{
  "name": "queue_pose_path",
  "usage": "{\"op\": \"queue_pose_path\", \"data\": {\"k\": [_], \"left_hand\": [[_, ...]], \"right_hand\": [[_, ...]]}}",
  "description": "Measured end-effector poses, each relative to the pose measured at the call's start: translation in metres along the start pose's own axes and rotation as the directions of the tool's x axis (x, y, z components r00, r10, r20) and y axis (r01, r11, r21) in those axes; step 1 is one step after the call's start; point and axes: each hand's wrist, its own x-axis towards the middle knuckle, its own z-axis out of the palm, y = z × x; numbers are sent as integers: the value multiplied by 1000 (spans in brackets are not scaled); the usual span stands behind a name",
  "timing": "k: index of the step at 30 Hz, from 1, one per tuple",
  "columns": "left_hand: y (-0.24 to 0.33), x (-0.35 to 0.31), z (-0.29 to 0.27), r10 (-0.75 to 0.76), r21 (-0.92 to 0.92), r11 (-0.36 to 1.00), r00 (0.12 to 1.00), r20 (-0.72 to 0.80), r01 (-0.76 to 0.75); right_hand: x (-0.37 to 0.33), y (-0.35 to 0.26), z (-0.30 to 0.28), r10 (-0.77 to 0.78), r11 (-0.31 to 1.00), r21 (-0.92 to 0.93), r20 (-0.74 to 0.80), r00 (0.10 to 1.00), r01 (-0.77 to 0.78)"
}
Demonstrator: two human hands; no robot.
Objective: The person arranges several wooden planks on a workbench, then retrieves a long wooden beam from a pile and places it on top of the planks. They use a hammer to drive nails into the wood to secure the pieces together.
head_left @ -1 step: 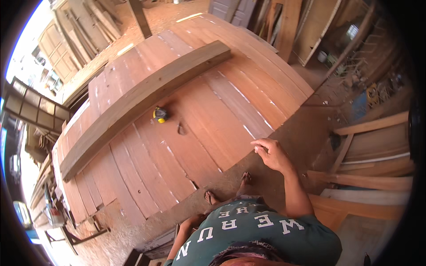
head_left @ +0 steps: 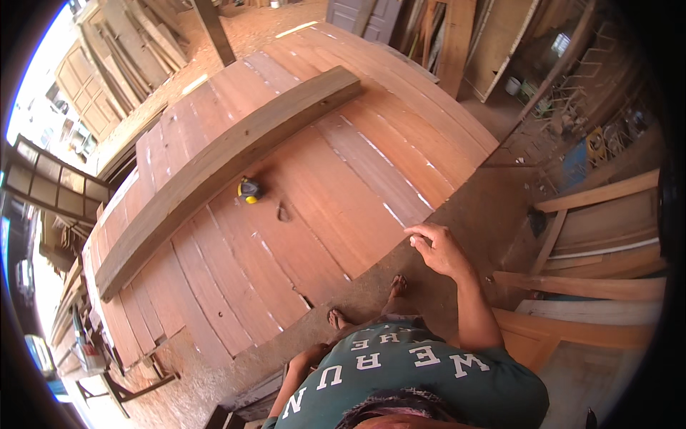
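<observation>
My right hand (head_left: 439, 250) is raised at the near right edge of a broad panel of joined reddish boards (head_left: 314, 207). Its fingers are curled in toward the thumb, with a small pale spot at the tips too tiny to name. Low against my body is my left hand (head_left: 311, 356); its fingers are mostly hidden by my green shirt. A thick wooden beam (head_left: 229, 143) lies across the boards. On its near side sit a black and yellow tape measure (head_left: 249, 190) and a small dark loop (head_left: 283, 209). Neither hand touches these.
Wooden frames and panels (head_left: 600, 286) lean close on my right. A post (head_left: 213, 32) stands beyond the far edge of the boards. Planks and doors (head_left: 93, 86) are stacked at the far left, and a dark gridded frame (head_left: 57, 175) stands at left.
The view has shifted a little, so the boards, beam and tape measure sit slightly farther left. Both hands hold nearly the same pose.
</observation>
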Motion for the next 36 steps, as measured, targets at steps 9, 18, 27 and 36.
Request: {"op": "queue_pose_path", "data": {"k": [9,18,27,36], "left_hand": [[182,133,-3,539,518,615,797,274,-594],[422,129,22,582,292,783,813,-31,-550],[534,115,-23,681,22,732,732,14,-681],[687,104,-73,788,-169,613,614,49,-772]], "right_hand": [[-32,144,-148,302,949,-74,-72,951,-307],[-6,295,-277,378,926,-31,70,923,-376],[195,266,-319,78,986,-160,169,983,-51],[292,305,-424,92,986,-154,220,971,-59]]}}
